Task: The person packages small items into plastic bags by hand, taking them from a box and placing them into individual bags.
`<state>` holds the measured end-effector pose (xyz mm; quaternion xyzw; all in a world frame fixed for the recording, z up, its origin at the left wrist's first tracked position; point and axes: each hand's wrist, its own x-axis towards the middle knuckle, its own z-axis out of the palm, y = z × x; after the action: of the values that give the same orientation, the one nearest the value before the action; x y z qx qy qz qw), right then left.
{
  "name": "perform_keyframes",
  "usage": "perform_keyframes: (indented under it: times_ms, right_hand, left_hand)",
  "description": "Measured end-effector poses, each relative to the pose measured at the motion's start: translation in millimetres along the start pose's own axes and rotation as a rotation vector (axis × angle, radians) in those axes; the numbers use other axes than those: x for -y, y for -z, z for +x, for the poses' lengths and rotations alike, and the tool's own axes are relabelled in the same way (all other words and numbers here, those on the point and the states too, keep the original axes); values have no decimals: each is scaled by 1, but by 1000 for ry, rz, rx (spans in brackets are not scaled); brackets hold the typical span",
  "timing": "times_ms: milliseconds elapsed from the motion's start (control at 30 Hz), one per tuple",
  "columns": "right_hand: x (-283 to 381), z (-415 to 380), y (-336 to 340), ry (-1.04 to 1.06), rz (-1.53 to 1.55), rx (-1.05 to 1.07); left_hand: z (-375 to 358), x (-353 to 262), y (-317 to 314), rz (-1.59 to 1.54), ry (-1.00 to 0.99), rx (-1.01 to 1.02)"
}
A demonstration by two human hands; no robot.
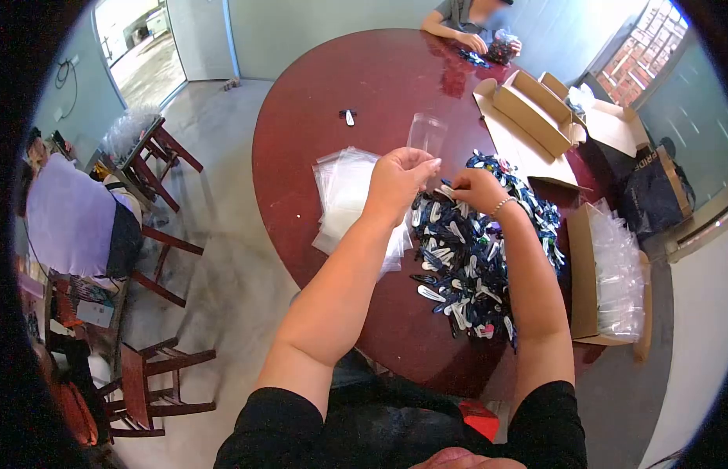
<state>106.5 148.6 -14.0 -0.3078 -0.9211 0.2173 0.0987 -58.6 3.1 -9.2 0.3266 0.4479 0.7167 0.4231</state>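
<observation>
My left hand [398, 184] is closed in a pinch on a small clear plastic bag [428, 133], which stands up beyond the fingertips. Close by on the right, my right hand [481, 190] has its fingers together on a snap hair clip [445, 188], at the upper edge of a big heap of hair clips [466, 254]. Dark blue, black and white clips make up most of the heap. Beneath and left of my left hand lies a spread stack of flat clear bags [344, 205], partly hidden by my forearm.
Across the dark red table [317, 86] sits another person, whose hand [472, 41] is by more clips. A lone clip [348, 117] lies at the left. Cardboard boxes [536, 117] and a carton of clear plastic packs [584, 273] are on the right. Wooden stools [149, 383] stand left.
</observation>
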Motion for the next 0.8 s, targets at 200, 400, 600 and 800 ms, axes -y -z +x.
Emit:
perform_keyframes:
  times_ms: [200, 400, 600, 800]
  right_hand:
    - [-1, -30, 27, -137, 263, -131]
    - [4, -59, 40, -112, 330, -191]
    - [59, -81, 56, 2, 362, -351]
    - [95, -78, 71, 278, -79, -327]
  left_hand:
    - [-1, 7, -6, 31, 47, 83]
    - [-6, 14, -10, 189, 120, 202]
    - [-12, 19, -16, 276, 115, 282]
    - [-14, 23, -20, 310, 168, 390]
